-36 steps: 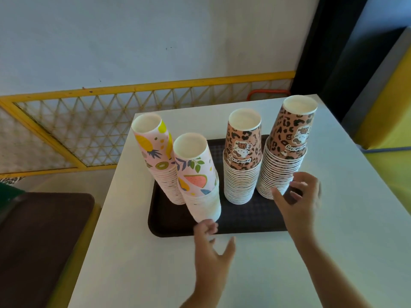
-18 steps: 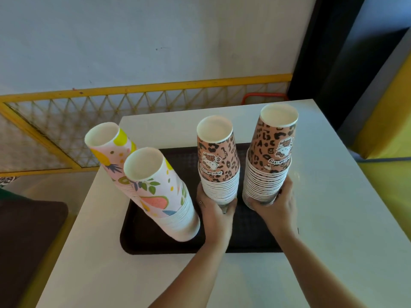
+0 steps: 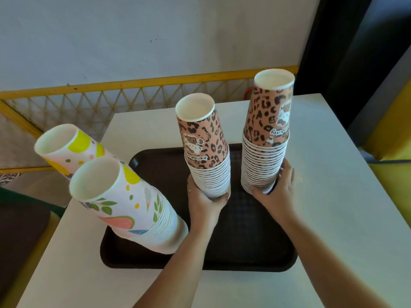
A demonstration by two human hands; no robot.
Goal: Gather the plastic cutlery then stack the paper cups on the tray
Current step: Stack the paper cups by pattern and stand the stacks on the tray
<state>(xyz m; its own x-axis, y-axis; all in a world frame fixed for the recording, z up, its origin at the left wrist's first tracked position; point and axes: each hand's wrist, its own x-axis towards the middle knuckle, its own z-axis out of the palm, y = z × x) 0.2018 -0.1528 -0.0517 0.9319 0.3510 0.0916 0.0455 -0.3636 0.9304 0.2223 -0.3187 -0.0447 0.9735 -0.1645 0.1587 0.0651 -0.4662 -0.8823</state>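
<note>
Currently both hands grip leopard-print cup stacks at the base over the dark tray (image 3: 255, 258) on the white counter (image 3: 347, 218) — left hand (image 3: 205, 200) fingers curled round the centre stack (image 3: 206, 156), right hand (image 3: 277, 188) fingers clamped on the 2 o'clock stack (image 3: 265, 138). Two fruit-print stacks (image 3: 133, 210) lean toward 9 o'clock — bases on the tray.

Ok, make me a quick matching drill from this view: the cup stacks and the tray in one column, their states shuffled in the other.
Things:
1. left leopard stack
2. right leopard stack
3. near fruit-print stack
4. tray

States:
A. ungripped, on the tray's left side
B. gripped at its base by the right hand
C. dark, on the white table
D. gripped at its base by the left hand

Pairs: 1-D, 2-B, 3-A, 4-C
</note>
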